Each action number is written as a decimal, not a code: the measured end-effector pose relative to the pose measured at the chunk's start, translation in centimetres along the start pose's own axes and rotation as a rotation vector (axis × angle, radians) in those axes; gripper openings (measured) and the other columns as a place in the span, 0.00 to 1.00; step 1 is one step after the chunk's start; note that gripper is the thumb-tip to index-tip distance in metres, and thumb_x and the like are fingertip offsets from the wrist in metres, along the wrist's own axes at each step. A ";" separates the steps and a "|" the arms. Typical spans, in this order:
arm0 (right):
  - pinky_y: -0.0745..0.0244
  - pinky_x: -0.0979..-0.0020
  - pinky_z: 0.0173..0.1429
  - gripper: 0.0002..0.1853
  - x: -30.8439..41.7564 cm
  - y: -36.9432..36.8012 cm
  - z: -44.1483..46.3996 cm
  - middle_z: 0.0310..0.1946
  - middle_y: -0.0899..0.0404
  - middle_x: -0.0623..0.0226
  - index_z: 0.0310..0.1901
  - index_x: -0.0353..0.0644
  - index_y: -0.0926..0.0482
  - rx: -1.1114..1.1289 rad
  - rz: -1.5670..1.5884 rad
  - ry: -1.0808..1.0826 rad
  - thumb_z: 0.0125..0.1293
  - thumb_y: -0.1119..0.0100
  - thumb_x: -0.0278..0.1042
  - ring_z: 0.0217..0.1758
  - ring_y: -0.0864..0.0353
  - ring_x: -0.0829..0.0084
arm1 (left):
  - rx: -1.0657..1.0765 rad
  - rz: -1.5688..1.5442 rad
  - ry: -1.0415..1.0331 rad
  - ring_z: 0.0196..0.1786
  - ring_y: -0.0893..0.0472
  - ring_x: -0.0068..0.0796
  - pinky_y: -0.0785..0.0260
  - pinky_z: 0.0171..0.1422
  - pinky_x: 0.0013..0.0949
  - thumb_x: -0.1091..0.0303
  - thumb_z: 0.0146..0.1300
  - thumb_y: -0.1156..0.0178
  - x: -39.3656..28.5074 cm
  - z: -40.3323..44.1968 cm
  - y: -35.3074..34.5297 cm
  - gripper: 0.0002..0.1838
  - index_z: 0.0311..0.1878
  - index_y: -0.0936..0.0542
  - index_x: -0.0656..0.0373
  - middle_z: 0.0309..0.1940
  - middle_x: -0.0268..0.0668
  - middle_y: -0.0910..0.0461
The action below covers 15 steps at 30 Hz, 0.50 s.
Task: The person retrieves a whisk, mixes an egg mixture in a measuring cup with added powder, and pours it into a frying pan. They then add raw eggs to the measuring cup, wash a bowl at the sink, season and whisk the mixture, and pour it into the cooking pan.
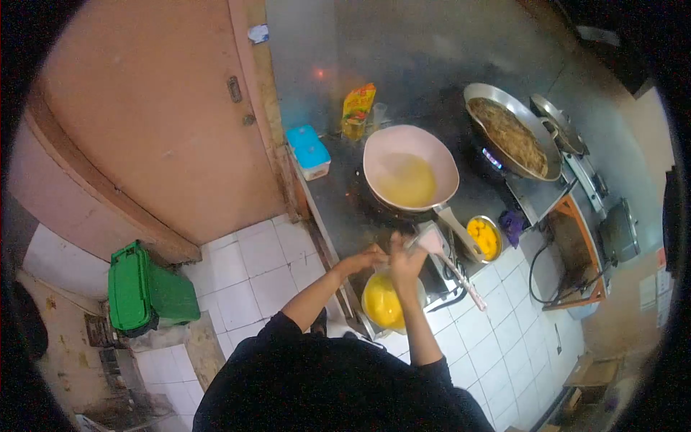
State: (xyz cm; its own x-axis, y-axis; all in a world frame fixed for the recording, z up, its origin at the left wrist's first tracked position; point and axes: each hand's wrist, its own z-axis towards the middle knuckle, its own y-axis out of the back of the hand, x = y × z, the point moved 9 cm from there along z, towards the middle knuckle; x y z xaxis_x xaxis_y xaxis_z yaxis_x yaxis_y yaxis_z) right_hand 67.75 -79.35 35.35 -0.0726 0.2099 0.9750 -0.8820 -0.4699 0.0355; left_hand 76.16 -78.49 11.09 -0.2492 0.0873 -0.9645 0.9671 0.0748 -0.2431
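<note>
A bowl of yellow liquid, which looks like beaten egg, sits at the counter's front edge below my hands. My left hand is at the bowl's far side, its fingers drawn together. Close beside it, my right hand is raised over the bowl with bent fingers; whatever is in either hand is too small and blurred to name. A pale pink spatula lies just right of my right hand, its handle pointing down right. Beyond my hands, a pink-lined pan holds a shallow layer of yellowish oil.
A smaller metal bowl of yellow food stands by the pan's handle. A large wok of brown food sits at back right. An oil pouch and a blue-lidded container stand at back left. A green bin is on the floor.
</note>
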 end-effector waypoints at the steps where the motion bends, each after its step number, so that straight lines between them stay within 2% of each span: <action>1: 0.38 0.72 0.23 0.15 -4.6 -1.0 -0.4 0.13 0.29 0.70 0.20 0.34 0.26 0.123 -0.187 0.133 0.57 0.42 0.36 0.17 0.35 0.80 | -0.043 0.081 -0.081 0.55 0.35 0.26 0.42 0.57 0.32 0.50 0.57 0.43 1.0 1.3 0.4 0.25 0.52 0.26 0.58 0.52 0.37 0.31; 2: 0.38 0.72 0.23 0.15 -3.3 -0.9 -0.4 0.13 0.29 0.70 0.20 0.34 0.26 0.136 -0.190 0.123 0.57 0.42 0.36 0.17 0.35 0.80 | -0.091 0.148 -0.152 0.53 0.34 0.26 0.41 0.56 0.31 0.50 0.57 0.44 1.7 1.4 0.2 0.25 0.52 0.26 0.58 0.50 0.37 0.30; 4: 0.36 0.73 0.24 0.13 1.8 -3.1 0.0 0.13 0.28 0.70 0.20 0.35 0.24 0.373 -0.211 -0.136 0.57 0.42 0.34 0.18 0.33 0.80 | -0.195 -0.010 -0.090 0.48 0.32 0.27 0.40 0.50 0.31 0.50 0.58 0.45 -1.6 -2.0 -0.9 0.22 0.49 0.23 0.56 0.43 0.34 0.29; 5: 0.35 0.73 0.26 0.12 4.6 -2.4 0.4 0.15 0.26 0.69 0.20 0.35 0.24 0.331 -0.151 -0.197 0.55 0.41 0.33 0.19 0.32 0.80 | -0.094 0.040 -0.222 0.47 0.32 0.30 0.40 0.51 0.32 0.51 0.59 0.46 -2.9 -2.1 -1.5 0.22 0.50 0.24 0.57 0.42 0.34 0.29; 6: 0.35 0.72 0.25 0.12 3.9 -0.8 0.4 0.14 0.27 0.70 0.18 0.36 0.24 0.089 0.039 -0.144 0.54 0.41 0.34 0.19 0.33 0.80 | 0.036 0.208 -0.370 0.47 0.31 0.31 0.39 0.51 0.32 0.53 0.59 0.45 -2.8 -1.5 -2.0 0.21 0.50 0.24 0.57 0.41 0.34 0.29; 7: 0.37 0.73 0.24 0.14 1.1 -1.0 -0.7 0.14 0.28 0.71 0.17 0.36 0.25 0.119 -0.028 -0.032 0.55 0.41 0.34 0.19 0.34 0.80 | 0.152 0.350 -0.536 0.46 0.31 0.32 0.39 0.50 0.32 0.55 0.59 0.45 -2.6 -1.4 -2.4 0.20 0.51 0.24 0.57 0.41 0.33 0.29; 8: 0.38 0.73 0.23 0.16 -2.0 -1.3 -1.2 0.13 0.29 0.73 0.15 0.37 0.27 0.144 -0.094 0.089 0.57 0.41 0.35 0.18 0.35 0.81 | 0.090 0.157 -0.368 0.48 0.31 0.30 0.39 0.53 0.32 0.55 0.59 0.44 -1.0 -0.6 -1.8 0.21 0.52 0.26 0.57 0.44 0.34 0.29; 9: 0.38 0.74 0.23 0.14 -7.2 -1.6 -0.8 0.13 0.30 0.74 0.15 0.37 0.27 0.363 -0.337 -0.184 0.56 0.42 0.31 0.18 0.35 0.82 | 0.027 -0.027 -0.216 0.51 0.32 0.29 0.40 0.55 0.32 0.55 0.58 0.43 1.3 -0.2 -1.4 0.22 0.53 0.27 0.56 0.46 0.34 0.29; 11: 0.37 0.74 0.24 0.12 1.0 -2.7 -0.4 0.13 0.30 0.74 0.16 0.36 0.27 0.373 -0.201 -0.215 0.53 0.42 0.30 0.19 0.36 0.82 | -0.117 -0.295 -0.058 0.55 0.32 0.26 0.41 0.60 0.32 0.54 0.57 0.41 6.4 0.5 0.4 0.25 0.55 0.31 0.54 0.52 0.35 0.29; 12: 0.37 0.73 0.24 0.10 4.0 -2.7 -0.4 0.13 0.30 0.73 0.16 0.36 0.26 0.356 -0.076 -0.244 0.51 0.43 0.29 0.19 0.36 0.81 | -0.132 -0.307 -0.051 0.55 0.32 0.26 0.41 0.60 0.32 0.54 0.57 0.41 5.2 -0.4 -0.4 0.25 0.55 0.31 0.54 0.52 0.35 0.29; 13: 0.37 0.73 0.24 0.10 3.7 -1.0 -0.3 0.13 0.30 0.73 0.16 0.36 0.26 0.152 0.047 -0.176 0.50 0.42 0.31 0.19 0.36 0.81 | -0.072 -0.198 -0.082 0.51 0.32 0.25 0.40 0.57 0.32 0.56 0.57 0.41 4.0 -0.4 -1.8 0.23 0.53 0.30 0.56 0.47 0.32 0.29; 14: 0.37 0.73 0.24 0.10 1.2 -0.9 -0.3 0.13 0.30 0.73 0.16 0.36 0.26 0.154 0.051 -0.166 0.50 0.42 0.31 0.19 0.36 0.81 | -0.028 -0.133 -0.096 0.51 0.32 0.25 0.40 0.57 0.31 0.56 0.58 0.41 2.5 -0.4 -2.0 0.22 0.52 0.30 0.56 0.47 0.32 0.29; 15: 0.38 0.74 0.24 0.13 -2.1 -1.2 -0.7 0.14 0.29 0.73 0.16 0.36 0.27 0.259 -0.080 -0.117 0.54 0.41 0.33 0.19 0.35 0.81 | 0.008 -0.097 -0.111 0.50 0.32 0.24 0.40 0.57 0.31 0.56 0.58 0.42 1.2 -0.5 -2.3 0.21 0.51 0.30 0.56 0.47 0.31 0.30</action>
State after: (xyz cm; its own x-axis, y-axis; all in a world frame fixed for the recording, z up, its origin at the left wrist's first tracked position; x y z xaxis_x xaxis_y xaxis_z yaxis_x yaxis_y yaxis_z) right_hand 68.63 -78.62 33.08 0.0598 0.1624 0.9849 -0.7333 -0.6623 0.1537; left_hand 73.64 -78.05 10.57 -0.3345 -0.0309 -0.9419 0.9393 0.0699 -0.3358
